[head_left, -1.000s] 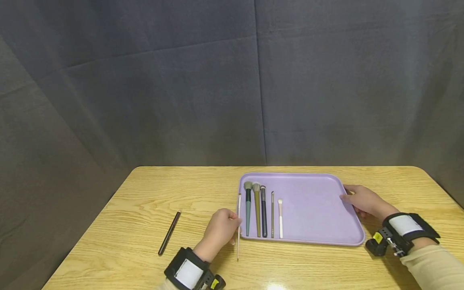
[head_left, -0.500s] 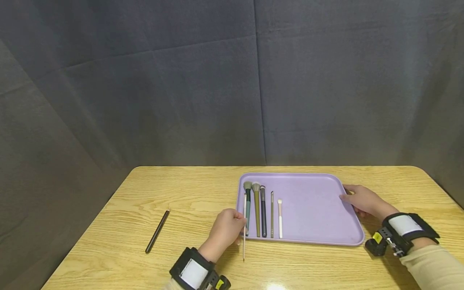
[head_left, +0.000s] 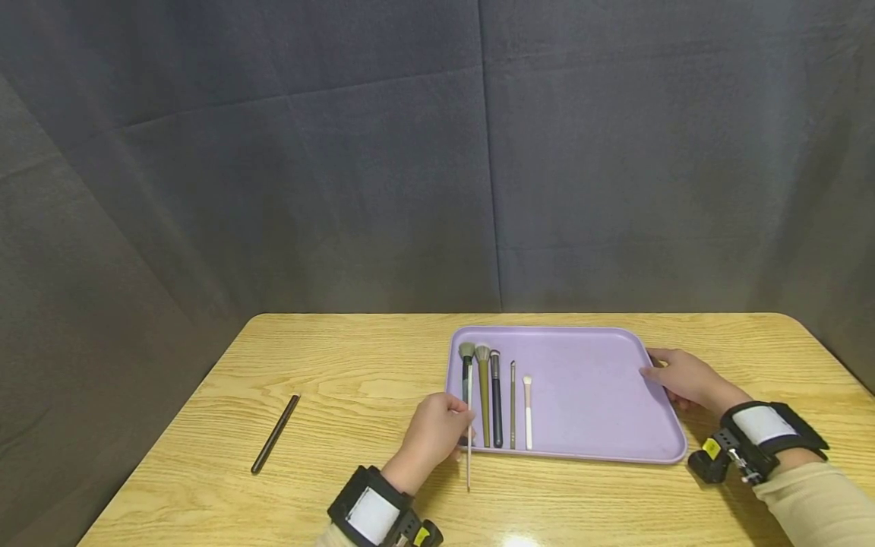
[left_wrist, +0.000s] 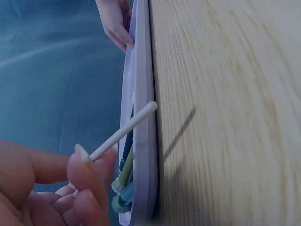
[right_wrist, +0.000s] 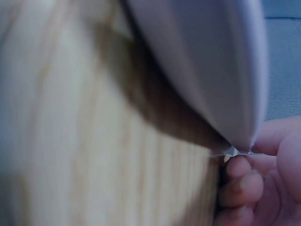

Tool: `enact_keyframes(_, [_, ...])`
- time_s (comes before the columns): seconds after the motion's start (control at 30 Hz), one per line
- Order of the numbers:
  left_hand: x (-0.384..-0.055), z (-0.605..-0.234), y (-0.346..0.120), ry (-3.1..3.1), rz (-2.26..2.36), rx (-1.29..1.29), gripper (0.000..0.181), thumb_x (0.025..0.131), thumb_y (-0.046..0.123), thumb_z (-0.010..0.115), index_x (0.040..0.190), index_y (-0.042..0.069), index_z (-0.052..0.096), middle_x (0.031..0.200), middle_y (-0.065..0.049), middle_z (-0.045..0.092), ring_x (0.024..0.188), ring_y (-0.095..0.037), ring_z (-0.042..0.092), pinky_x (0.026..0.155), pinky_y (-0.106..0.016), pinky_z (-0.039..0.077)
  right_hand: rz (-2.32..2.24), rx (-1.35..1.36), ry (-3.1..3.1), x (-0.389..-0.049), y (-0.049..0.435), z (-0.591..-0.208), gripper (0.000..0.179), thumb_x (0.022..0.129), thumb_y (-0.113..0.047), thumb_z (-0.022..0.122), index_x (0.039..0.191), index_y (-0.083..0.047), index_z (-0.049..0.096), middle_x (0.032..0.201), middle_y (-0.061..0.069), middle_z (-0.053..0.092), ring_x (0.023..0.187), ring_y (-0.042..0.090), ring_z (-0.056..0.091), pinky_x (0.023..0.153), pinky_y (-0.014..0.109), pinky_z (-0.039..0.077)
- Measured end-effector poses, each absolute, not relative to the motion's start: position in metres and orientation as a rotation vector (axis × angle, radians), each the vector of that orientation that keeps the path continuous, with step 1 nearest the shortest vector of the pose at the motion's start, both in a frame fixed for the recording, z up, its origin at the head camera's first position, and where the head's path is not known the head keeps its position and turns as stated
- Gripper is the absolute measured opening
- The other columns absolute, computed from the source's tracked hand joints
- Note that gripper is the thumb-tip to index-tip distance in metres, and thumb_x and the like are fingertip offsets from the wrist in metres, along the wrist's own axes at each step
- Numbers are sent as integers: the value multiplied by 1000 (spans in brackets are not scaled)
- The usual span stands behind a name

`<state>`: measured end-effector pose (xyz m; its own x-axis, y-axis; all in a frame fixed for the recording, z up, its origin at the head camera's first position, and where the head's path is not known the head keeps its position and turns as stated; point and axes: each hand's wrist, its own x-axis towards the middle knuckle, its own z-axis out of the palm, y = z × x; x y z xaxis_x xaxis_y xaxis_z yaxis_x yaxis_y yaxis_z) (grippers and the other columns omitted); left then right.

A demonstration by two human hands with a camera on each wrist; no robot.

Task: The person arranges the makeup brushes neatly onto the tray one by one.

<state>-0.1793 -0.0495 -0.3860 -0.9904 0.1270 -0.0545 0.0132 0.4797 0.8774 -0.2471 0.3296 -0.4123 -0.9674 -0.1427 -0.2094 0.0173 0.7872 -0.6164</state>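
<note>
In the head view my left hand (head_left: 436,429) pinches a thin pale makeup brush (head_left: 469,456) between thumb and fingers. The brush stands over the near left rim of a lilac tray (head_left: 588,395), partly in front of a green-handled brush (head_left: 466,353). Its handle end juts past the rim in the left wrist view. My right hand (head_left: 687,377) grips the tray's right edge, thumb on top and fingers curled below. Inside the tray lie an olive brush (head_left: 484,395), a black brush (head_left: 497,403), a slim olive-brown brush (head_left: 513,406) and a white brush (head_left: 529,414), side by side.
A dark brown brush (head_left: 276,433) lies slanted on the wooden table (head_left: 355,349), left of my left hand. A grey cloth (head_left: 383,190) hangs behind the table's far edge.
My left hand has moved a little right with the pale brush, from the tray's left edge to over the green-handled one. The dark brown brush has rolled left. My right hand stays put.
</note>
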Motion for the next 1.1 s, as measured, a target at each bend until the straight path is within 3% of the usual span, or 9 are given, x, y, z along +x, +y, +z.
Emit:
enact_keyframes(0.23, [-179,-386,-47,2588,1565,145,9,93,3,59,92,-6,63,66,-4,60,38,-7,45,38,-19,40,-953,-95,2724,-247,328,-411,65,100,-23,51,141,20,24,58,1,43,46,14,42,45,27,37])
enact_keyframes(0.67, [-179,-385,-36,2553,1612,145,9,92,2,61,89,-6,63,67,-5,59,38,-6,45,38,-21,44,-961,-85,2719,-246,326,-409,64,99,-22,51,141,19,25,58,1,43,45,14,42,45,27,37])
enact_keyframes(1.1, [-183,-387,-25,2530,1632,171,9,93,3,60,88,-4,63,64,-3,61,36,-6,43,36,-17,38,-954,-73,2717,-246,327,-409,63,100,-22,50,141,18,25,58,2,44,45,15,43,45,27,37])
